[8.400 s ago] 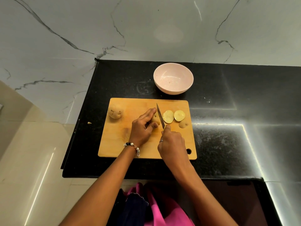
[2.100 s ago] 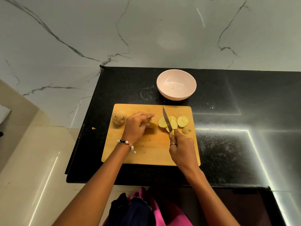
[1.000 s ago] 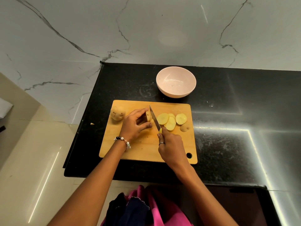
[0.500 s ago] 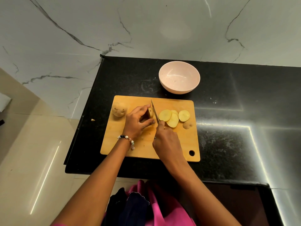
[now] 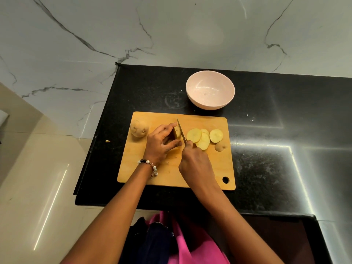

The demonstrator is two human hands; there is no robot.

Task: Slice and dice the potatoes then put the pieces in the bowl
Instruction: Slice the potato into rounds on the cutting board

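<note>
On the wooden cutting board (image 5: 171, 168), the person is slicing a potato, and the piece being cut is now down to a short stub (image 5: 177, 132), so the way to do this step well is probably to be keeping the blade upright, drawing it straight down through the stub, and tucking the holding fingertips back from the edge (there is little potato left between fingers and steel). The left hand (image 5: 161, 144) is arching over the stub from the left, its fingers and thumb curling round it and pinching it against the board, with the wrist lying low and a beaded bracelet (image 5: 149, 164) showing on it. The right hand (image 5: 194, 161) is gripping the handle of the knife (image 5: 181, 131), which is hidden inside the closed fist, with the forearm coming in from the near edge of the board; the blade is pointing away toward the far side and sitting against the right-hand cut face of the stub. The finished slices (image 5: 199, 137) are lying just to the right of the blade, overlapping one another, with a skin-covered end piece (image 5: 220, 146) beside them nearer the board's right edge. A whole potato (image 5: 138, 128) is waiting at the far left corner of the board, uncut. The bowl (image 5: 210, 90) is standing on the black counter (image 5: 266, 130) just beyond the board's far edge, holding no pieces, so dicing and transfer both appear to be pending.
</note>
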